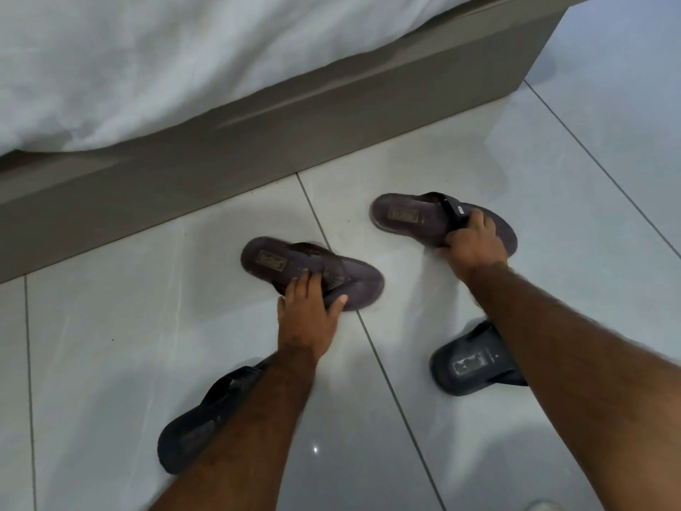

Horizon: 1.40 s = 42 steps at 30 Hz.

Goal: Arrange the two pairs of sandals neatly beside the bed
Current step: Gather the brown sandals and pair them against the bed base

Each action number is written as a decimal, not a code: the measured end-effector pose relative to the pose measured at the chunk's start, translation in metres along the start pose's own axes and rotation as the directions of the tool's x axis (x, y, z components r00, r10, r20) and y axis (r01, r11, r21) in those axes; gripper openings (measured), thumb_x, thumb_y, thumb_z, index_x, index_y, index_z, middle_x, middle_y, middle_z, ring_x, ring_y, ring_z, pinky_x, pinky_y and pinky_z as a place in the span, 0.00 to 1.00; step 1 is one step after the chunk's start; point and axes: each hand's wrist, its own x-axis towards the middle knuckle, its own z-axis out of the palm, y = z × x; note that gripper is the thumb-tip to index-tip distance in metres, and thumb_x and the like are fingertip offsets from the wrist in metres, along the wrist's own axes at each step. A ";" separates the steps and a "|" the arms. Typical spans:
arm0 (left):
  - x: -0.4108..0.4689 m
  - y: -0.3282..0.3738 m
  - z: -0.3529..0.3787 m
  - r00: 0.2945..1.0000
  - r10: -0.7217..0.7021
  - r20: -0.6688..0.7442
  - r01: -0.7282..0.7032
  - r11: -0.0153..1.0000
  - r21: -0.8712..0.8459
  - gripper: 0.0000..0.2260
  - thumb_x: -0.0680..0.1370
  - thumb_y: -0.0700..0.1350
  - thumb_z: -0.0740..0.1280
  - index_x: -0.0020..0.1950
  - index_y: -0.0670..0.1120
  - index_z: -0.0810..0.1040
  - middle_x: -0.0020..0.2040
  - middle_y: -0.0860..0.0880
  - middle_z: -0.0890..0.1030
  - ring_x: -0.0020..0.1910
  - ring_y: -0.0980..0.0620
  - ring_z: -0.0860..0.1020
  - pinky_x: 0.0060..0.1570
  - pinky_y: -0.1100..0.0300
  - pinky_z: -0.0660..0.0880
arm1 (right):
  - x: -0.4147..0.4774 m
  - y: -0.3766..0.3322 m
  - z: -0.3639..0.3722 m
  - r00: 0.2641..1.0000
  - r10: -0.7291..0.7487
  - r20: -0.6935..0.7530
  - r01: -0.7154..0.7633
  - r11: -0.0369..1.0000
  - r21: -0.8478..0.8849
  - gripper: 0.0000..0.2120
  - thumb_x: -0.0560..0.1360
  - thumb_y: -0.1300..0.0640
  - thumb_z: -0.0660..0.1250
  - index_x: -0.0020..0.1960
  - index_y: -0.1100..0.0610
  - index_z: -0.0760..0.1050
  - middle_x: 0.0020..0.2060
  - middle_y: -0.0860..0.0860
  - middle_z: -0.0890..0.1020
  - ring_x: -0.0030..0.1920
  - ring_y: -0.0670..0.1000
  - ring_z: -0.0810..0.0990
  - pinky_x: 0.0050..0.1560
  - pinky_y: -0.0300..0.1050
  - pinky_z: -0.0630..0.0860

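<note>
Two brown thong sandals lie on the pale floor tiles a little in front of the bed base, heels toward the left. My left hand grips the near edge and strap of the left brown sandal. My right hand is closed on the strap and near edge of the right brown sandal. Closer to me lie two dark grey sandals: one partly hidden under my left forearm, the other partly hidden under my right forearm.
A white duvet hangs over the bed's edge at the top. The bed base ends at a corner on the upper right, with glossy tiled floor beyond it. Something white shows at the bottom right edge.
</note>
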 end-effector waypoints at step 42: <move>0.168 0.141 -0.007 0.903 0.214 0.372 -0.318 0.916 0.245 0.45 0.75 0.66 0.66 0.83 0.49 0.50 0.84 0.52 0.49 0.82 0.42 0.49 0.79 0.39 0.53 | 0.073 -0.007 0.003 0.998 -0.059 -0.036 0.065 0.979 0.193 0.26 0.83 0.50 0.56 0.80 0.43 0.59 0.74 0.54 0.70 0.72 0.61 0.67 0.69 0.57 0.72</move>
